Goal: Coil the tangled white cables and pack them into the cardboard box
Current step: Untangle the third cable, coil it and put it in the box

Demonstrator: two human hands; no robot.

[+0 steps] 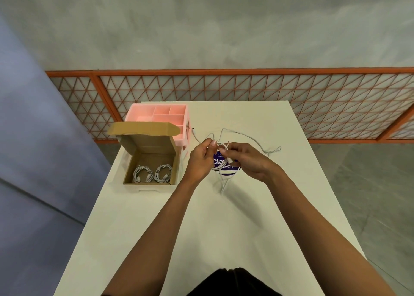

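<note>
while both hands work above the white table [201, 228], the left hand [200, 160] pinches a white cable [216, 167] between thumb and fingertips. the right hand [248, 161] pinches the same tangle just beside it. loose strands trail across the table beyond the hands, and others hang below them over a purple printed card [224, 173]. the cardboard box [128, 172] stands open to the left, lid raised, holding two coiled cables [143, 175] side by side. a pink organiser [156, 112] sits just behind the box.
</note>
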